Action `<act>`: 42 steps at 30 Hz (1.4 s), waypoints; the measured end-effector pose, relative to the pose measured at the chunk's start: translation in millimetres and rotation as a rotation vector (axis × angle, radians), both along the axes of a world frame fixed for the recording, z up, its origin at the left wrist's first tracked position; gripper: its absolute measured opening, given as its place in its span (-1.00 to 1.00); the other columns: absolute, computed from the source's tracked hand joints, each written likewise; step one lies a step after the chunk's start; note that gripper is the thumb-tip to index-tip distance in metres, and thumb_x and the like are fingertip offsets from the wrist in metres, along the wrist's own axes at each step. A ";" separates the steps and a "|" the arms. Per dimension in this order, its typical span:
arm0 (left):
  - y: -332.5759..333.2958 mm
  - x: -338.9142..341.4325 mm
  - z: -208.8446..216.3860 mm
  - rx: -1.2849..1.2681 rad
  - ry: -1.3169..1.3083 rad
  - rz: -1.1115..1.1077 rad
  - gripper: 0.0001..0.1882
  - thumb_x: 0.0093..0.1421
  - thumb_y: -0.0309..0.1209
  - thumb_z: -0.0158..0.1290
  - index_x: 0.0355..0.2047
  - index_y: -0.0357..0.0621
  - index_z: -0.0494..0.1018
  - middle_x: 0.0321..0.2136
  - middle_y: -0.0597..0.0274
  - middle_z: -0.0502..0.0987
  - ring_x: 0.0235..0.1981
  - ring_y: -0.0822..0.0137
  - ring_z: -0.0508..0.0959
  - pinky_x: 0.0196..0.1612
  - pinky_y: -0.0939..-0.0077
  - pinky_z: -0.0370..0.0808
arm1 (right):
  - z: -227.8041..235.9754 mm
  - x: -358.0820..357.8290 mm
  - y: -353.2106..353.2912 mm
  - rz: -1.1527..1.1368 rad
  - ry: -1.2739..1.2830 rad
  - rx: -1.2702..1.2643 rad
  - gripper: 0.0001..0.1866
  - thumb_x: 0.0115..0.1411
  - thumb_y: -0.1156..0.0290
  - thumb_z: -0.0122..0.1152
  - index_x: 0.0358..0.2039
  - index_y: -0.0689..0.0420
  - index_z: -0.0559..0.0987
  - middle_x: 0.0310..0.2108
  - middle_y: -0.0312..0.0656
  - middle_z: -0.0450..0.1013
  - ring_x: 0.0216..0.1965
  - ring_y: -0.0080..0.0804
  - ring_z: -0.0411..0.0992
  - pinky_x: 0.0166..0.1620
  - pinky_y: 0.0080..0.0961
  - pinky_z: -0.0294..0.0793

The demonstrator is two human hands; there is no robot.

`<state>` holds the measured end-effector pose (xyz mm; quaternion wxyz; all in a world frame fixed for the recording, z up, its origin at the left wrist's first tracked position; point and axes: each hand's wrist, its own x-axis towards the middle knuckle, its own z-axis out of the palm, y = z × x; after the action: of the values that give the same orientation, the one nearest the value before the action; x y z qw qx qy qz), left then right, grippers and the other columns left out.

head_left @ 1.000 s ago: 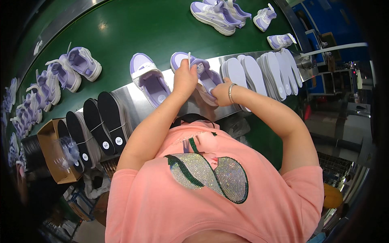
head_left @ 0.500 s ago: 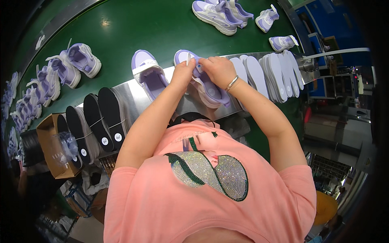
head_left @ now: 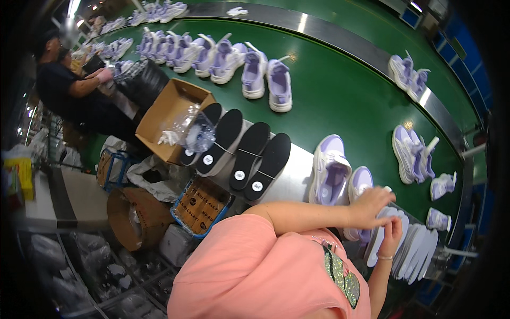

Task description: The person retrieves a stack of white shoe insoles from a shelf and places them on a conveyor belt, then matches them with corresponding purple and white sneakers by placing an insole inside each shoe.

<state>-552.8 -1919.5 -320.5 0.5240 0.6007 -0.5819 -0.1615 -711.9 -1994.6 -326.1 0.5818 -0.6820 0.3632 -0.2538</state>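
Two lavender-and-white sneakers stand side by side before me on a metal ledge. The left sneaker (head_left: 330, 175) is untouched, its lavender inside showing. My left hand (head_left: 372, 204) reaches over the other sneaker (head_left: 361, 181) with fingers stretched and slightly apart, near a white tab; it hides that shoe's middle. My right hand (head_left: 392, 234), a bracelet at its wrist, is just below the left one, beside the white insoles (head_left: 376, 242). Its fingers are bent close together; whatever they hold, if anything, I cannot make out.
Stacked white insoles (head_left: 417, 250) lie at right; banded black insoles (head_left: 248, 154) lie left of the sneakers. Beyond them is an open cardboard box (head_left: 159, 119) with clear plastic. More sneakers (head_left: 226, 61) line the green table (head_left: 329, 80). A co-worker (head_left: 79, 87) stands far left.
My view has swung left, bringing the co-worker, box and shoe row further in. Both hands have come off the sneaker's opening; the right has moved beside the white insoles.
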 end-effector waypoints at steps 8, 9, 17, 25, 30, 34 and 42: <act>67.3 68.5 0.0 0.082 0.139 0.278 -0.86 -0.01 -0.49 -0.07 -0.39 -0.18 0.42 -0.42 0.07 0.45 -0.35 0.11 0.44 -0.28 0.31 0.36 | -2.4 -17.0 18.1 0.314 0.424 -0.532 -0.75 -0.02 0.47 0.10 -0.27 0.23 0.40 -0.45 -0.19 0.37 -0.34 -0.38 0.31 -0.17 -0.48 0.21; 91.8 93.5 25.1 0.144 0.371 0.374 -0.86 -0.02 -0.54 -0.06 -0.39 -0.20 0.41 -0.41 0.08 0.44 -0.35 0.13 0.44 -0.28 0.37 0.37 | -4.7 -23.5 16.3 0.403 0.527 -0.711 -0.72 -0.05 0.47 0.12 -0.27 0.23 0.40 -0.44 -0.16 0.38 -0.31 -0.32 0.32 -0.13 -0.43 0.20; 284.1 224.7 62.5 0.576 -0.802 1.679 -0.72 0.02 -0.36 -0.02 -0.23 -0.14 0.37 -0.28 0.12 0.41 -0.20 0.16 0.37 -0.11 0.29 0.20 | -28.7 -17.0 20.4 0.774 0.806 -0.822 -0.51 -0.20 0.36 0.21 -0.21 0.30 0.38 -0.33 0.00 0.39 -0.16 -0.12 0.30 0.03 -0.18 0.06; 151.0 136.0 29.5 0.122 -0.082 0.795 -0.64 0.02 -0.43 -0.01 -0.14 -0.22 0.29 -0.53 0.16 0.45 -0.47 0.22 0.45 -0.38 0.37 0.37 | -43.4 23.9 5.3 0.911 0.945 -0.638 -0.79 -0.11 0.35 0.03 -0.58 0.27 0.45 -0.55 0.11 0.40 -0.46 0.06 0.37 -0.35 -0.13 0.35; 70.4 34.2 -24.4 0.533 -0.403 0.206 -0.30 0.00 -0.18 0.04 0.08 -0.22 0.04 -0.63 0.06 0.46 -0.63 0.12 0.47 -0.59 0.30 0.40 | -33.5 63.5 28.3 0.841 1.005 -0.568 -0.73 -0.13 0.43 0.02 -0.34 0.22 0.41 -0.45 -0.05 0.45 -0.35 -0.12 0.43 -0.20 -0.18 0.28; 26.1 28.9 -29.4 0.860 -0.376 0.101 -0.09 -0.04 -0.05 0.00 0.12 -0.40 -0.15 -0.62 -0.10 0.46 -0.61 -0.01 0.48 -0.54 0.21 0.43 | -28.7 67.0 43.5 0.852 0.957 -0.546 -0.69 -0.11 0.43 -0.02 -0.28 0.20 0.42 -0.41 -0.12 0.45 -0.32 -0.23 0.42 -0.17 -0.18 0.21; -10.9 106.2 -40.9 0.792 -0.430 0.290 -0.46 -0.04 -0.29 -0.10 -0.12 -0.49 0.16 -0.57 -0.25 0.44 -0.51 -0.14 0.47 -0.40 0.08 0.42 | -7.9 58.7 -13.8 0.538 0.177 -0.796 -0.60 -0.05 0.25 0.12 -0.17 0.12 0.39 -0.13 -0.01 0.30 -0.03 -0.15 0.22 0.00 -0.16 0.16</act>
<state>-446.6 -1930.4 -361.4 0.1394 0.8490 -0.4810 -0.1682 -653.3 -2008.5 -333.9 0.2878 -0.9402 0.0971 -0.1544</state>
